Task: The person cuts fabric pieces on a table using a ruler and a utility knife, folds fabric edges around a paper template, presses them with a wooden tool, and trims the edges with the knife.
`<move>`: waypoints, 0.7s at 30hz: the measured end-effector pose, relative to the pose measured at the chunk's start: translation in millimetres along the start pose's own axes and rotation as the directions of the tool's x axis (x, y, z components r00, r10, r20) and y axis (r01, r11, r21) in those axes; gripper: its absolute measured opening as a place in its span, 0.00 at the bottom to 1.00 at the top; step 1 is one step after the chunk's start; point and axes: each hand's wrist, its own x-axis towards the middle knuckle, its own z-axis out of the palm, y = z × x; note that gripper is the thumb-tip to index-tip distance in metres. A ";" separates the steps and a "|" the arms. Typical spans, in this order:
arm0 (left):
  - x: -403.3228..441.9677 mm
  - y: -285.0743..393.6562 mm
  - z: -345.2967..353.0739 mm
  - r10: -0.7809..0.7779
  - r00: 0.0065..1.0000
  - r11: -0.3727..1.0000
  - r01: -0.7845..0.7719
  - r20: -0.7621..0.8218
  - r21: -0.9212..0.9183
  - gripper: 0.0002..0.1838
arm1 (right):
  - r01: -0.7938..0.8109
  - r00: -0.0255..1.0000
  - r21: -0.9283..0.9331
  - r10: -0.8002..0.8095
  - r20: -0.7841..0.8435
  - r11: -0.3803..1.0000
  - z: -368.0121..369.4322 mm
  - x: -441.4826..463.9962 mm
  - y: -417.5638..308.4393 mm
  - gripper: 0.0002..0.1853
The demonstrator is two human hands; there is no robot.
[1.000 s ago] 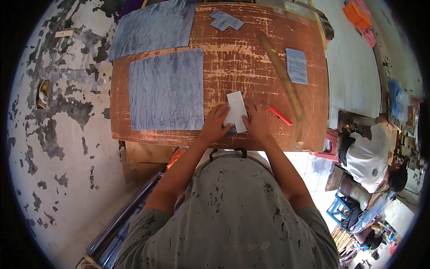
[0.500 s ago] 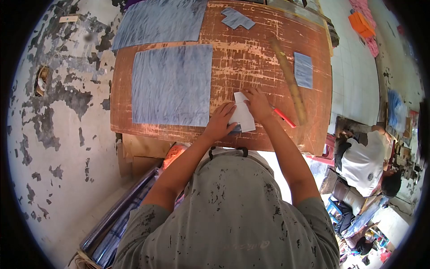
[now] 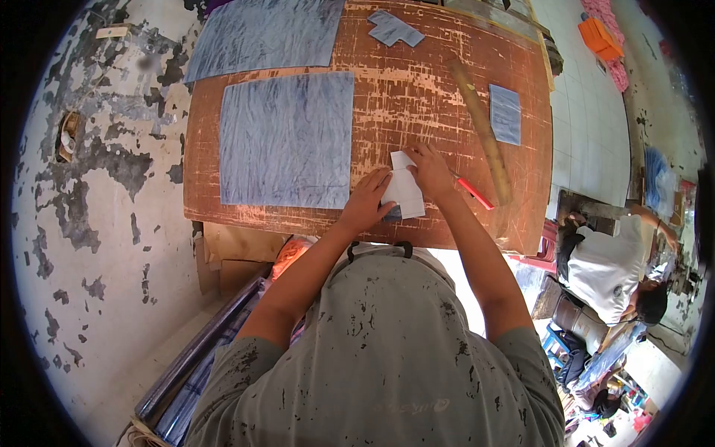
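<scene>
A white card pattern [image 3: 407,195] with drawn lines lies near the front edge of the table, over a small blue-grey marbled piece [image 3: 392,214] that shows at its lower left. On the pattern's left edge my left hand [image 3: 365,201] rests flat and open, its fingertips touching the card. My right hand [image 3: 430,174] is at the upper right edge, fingers bent and closed on the card. Just right of that hand lies a red pen-like tool [image 3: 475,194], its tip partly behind my wrist.
The worn brown table [image 3: 417,97] bears large marbled sheets [image 3: 287,141], a cut-out piece [image 3: 396,28], a small rectangle [image 3: 505,114] and a long wooden strip [image 3: 480,130]. Wrapped rolls [image 3: 197,365] stand lower left. A person in white [image 3: 607,268] sits at the right.
My hands and the pattern stay nearly in place. At the right, the seated person's arm has stretched outward.
</scene>
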 end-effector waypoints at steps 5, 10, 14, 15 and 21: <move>-1.1 -1.8 1.0 0.029 0.999 0.999 -0.029 -0.018 0.018 0.40 | 0.011 1.000 0.011 -0.011 -0.017 1.000 1.6 -0.7 0.9 0.25; -1.0 4.0 -2.7 -0.020 0.999 0.999 0.018 -0.043 -0.036 0.42 | 0.030 0.998 0.006 -0.030 -0.049 1.000 3.1 -1.1 1.5 0.25; -3.6 10.5 -15.8 -0.078 0.992 0.993 0.068 -0.102 -0.097 0.41 | -0.015 0.999 0.017 0.015 -0.036 1.000 3.3 -2.8 0.7 0.25; -7.0 7.2 -14.0 -0.081 0.992 0.993 0.071 -0.098 -0.096 0.41 | -0.022 0.999 0.040 0.023 -0.031 0.999 4.1 -3.2 0.9 0.25; -3.9 -2.6 -16.3 -0.027 0.997 0.996 0.021 -0.071 -0.082 0.31 | -0.017 1.000 0.011 0.017 -0.024 1.000 3.8 -2.5 2.5 0.25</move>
